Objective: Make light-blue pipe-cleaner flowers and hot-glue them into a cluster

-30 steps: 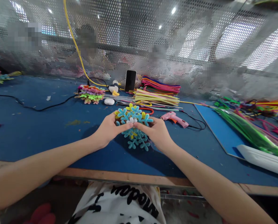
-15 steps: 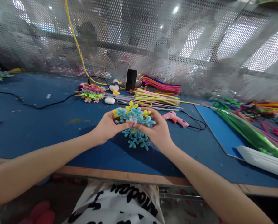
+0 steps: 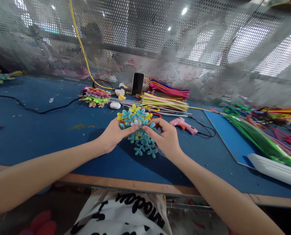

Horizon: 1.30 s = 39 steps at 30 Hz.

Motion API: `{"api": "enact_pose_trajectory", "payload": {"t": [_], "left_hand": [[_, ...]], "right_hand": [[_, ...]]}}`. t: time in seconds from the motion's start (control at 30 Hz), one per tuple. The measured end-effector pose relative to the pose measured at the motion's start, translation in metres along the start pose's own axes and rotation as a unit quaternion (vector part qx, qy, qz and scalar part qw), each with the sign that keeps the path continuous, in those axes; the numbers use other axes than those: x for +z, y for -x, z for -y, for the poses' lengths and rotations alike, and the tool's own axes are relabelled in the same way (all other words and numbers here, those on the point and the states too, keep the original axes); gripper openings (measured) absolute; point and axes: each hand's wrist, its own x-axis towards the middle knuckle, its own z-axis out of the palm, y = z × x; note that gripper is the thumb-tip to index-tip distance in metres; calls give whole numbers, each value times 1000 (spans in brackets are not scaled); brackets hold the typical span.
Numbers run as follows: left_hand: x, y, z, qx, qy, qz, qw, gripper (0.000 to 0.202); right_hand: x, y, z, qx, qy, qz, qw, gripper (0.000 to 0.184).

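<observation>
Between my hands is a pipe-cleaner flower (image 3: 136, 122) of fuzzy blue and yellow loops around a white centre. My left hand (image 3: 114, 133) grips its left side, thumb near the white centre and the other fingers hidden behind. At its right edge, my right hand (image 3: 163, 135) is closed, with thumb and fingertips at a blue loop. More blue pipe-cleaner flowers (image 3: 145, 150) show just beneath, over the blue tabletop. To the right of my right hand lies a pink glue gun (image 3: 184, 125) with an orange trigger and a black cord.
Behind stand a phone (image 3: 138, 84), a white earbud case (image 3: 115, 105), a plush duck (image 3: 121, 91), a stack of colourful flowers (image 3: 96, 98) and bundled pipe cleaners (image 3: 163, 102). At right are a blue board (image 3: 221, 130), bagged green pipe cleaners (image 3: 260, 140) and a white piece (image 3: 275, 169). Perforated metal sheet rises behind.
The held flower has shifted slightly left and tilted, showing more of its top. My right hand has drawn a little to the right, its thumb now apart from the left thumb.
</observation>
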Motion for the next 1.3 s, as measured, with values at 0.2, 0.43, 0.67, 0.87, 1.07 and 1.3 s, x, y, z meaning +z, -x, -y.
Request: {"api": "enact_pose_trajectory", "payload": {"t": [0.2, 0.43, 0.67, 0.87, 1.07, 1.3], "left_hand": [[0, -4, -9, -87, 151, 18, 985, 33], [-3, -5, -22, -198, 263, 69, 942, 29], [-3, -8, -18, -118, 238, -32, 963, 22], [-4, -14, -8, -18, 185, -59, 981, 24], [-7, -14, -3, -7, 160, -67, 985, 23], [-18, -20, 3, -9, 53, -101, 993, 39]], "right_hand": [[2, -6, -11, 138, -144, -12, 980, 29], [4, -7, -13, 152, -204, 8, 967, 33], [1, -9, -12, 170, -224, -110, 953, 33], [-2, -13, -14, 218, -261, -150, 928, 38], [-1, -13, -18, 216, -280, -145, 924, 43], [-1, -14, -23, 191, -300, -155, 922, 42]]}}
